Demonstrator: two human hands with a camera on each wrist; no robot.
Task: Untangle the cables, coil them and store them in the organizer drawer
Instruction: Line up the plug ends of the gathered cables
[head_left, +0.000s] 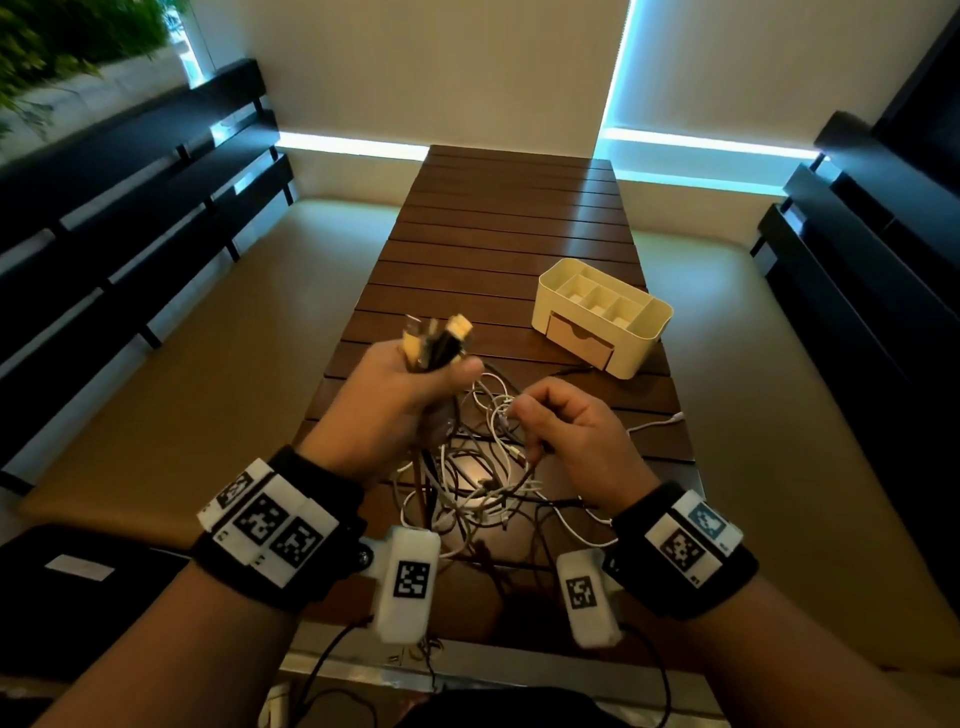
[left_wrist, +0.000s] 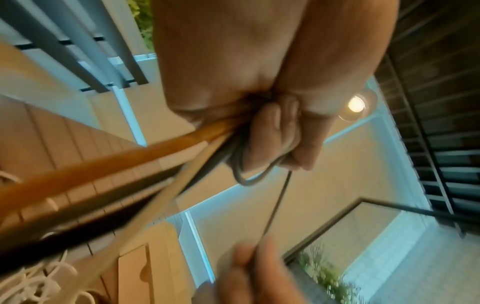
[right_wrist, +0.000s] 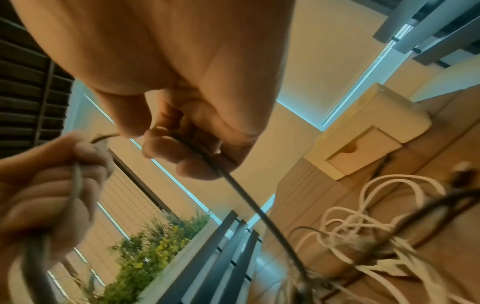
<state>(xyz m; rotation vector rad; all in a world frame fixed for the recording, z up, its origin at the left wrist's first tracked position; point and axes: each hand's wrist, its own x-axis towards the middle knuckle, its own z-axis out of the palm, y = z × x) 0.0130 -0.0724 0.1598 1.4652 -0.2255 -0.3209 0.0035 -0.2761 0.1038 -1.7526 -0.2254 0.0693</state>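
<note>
Nearest, the tangled heap of white and dark cables (head_left: 467, 499) is lying on the brown slatted wooden table (head_left: 509, 218). The right hand (head_left: 576, 436) is pinching one thin dark cable (right_wrist: 233, 183); the left hand (head_left: 395, 400) is gripping a bunch of cable plugs (head_left: 436, 340). Better to be feeding loops through gently, not yanking. Beyond is waiting the cream plastic organizer with a drawer (head_left: 602, 317), its drawer closed

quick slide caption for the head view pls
Left hand grips gathered cable ends, right hand pinches one cable from the tangle; organizer waits, drawer closed.
</note>
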